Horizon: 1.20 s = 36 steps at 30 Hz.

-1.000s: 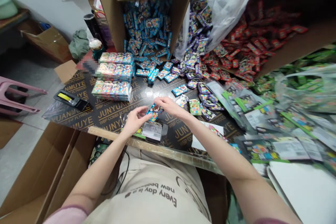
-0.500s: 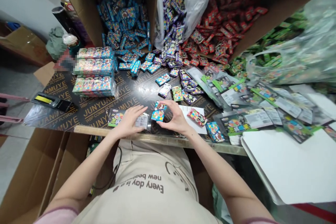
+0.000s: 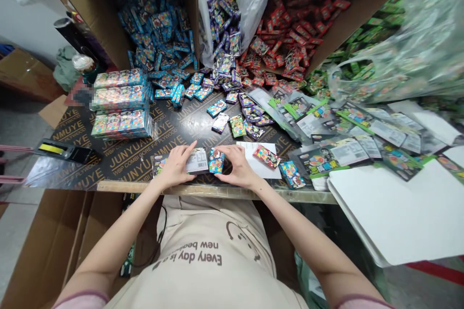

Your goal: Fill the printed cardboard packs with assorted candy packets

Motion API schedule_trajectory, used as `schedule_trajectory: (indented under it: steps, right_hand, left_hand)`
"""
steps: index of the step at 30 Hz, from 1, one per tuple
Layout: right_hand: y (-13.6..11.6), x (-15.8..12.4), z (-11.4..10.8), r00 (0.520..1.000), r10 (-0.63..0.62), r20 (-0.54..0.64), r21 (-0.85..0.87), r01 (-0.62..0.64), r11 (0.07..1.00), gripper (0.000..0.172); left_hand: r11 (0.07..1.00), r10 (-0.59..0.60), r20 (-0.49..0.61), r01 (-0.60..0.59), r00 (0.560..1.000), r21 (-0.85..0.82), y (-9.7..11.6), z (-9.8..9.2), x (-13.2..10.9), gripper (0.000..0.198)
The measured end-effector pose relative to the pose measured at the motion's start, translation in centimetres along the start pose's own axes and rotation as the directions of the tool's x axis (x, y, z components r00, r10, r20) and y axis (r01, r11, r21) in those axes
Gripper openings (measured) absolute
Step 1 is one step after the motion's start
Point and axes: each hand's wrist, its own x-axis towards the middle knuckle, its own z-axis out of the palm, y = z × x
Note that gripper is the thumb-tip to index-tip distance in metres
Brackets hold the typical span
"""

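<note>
Along the near edge of the dark plywood table printed with gold lettering, a small blue packet with bright cartoon printing sits right at the end of a flat dark pouch with a white barcode label. A second ago both hands were on this packet; half a second ago the right hand alone had it, a little farther up than the pouch, and now the two are level. That suggests they are being handled together, though the packet appears to be beside the pouch, not inside. The right hand grips the packet between thumb and fingertips, at its near and far ends. The left hand lies across the pouch with thumb and fingers spread; whether it pinches or merely steadies cannot be told. Farther right, a red cartoon-printed packet rests on a white paper sheet; to the left stand stacks of clear-wrapped multicoloured packs.
</note>
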Motion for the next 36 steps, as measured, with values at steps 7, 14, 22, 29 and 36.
schedule_trajectory:
  steps: [7,14,22,29,36]
  right_hand:
    - [0.2,0.7,-0.7,0.994,-0.068,0.087,0.157,0.054,0.986,0.062]
    - [0.4,1.3,-1.4,0.991,-0.085,0.1,0.153,0.069,0.986,0.06]
    - [1.2,1.1,-1.4,0.986,-0.097,0.139,0.135,0.078,0.988,0.076]
    - [1.4,1.5,-0.7,0.996,-0.027,0.081,0.066,0.022,0.998,0.072]
    - [1.0,6.3,0.3,0.955,-0.167,0.245,0.0,0.173,0.985,0.058]
  left_hand:
    - [0.992,0.004,0.02,-0.002,1.0,-0.123,0.1,-0.1,-0.1,0.114]
    - [0.985,-0.018,-0.01,0.016,1.0,-0.17,0.2,-0.4,0.0,0.113]
    - [0.989,0.046,0.05,-0.038,0.998,-0.143,0.4,-0.9,0.8,0.111]
    - [0.993,-0.055,-0.014,0.053,0.998,-0.103,-0.8,-0.7,0.9,0.112]
    - [0.996,-0.083,0.034,0.084,0.996,-0.035,-0.5,0.3,1.0,0.115]
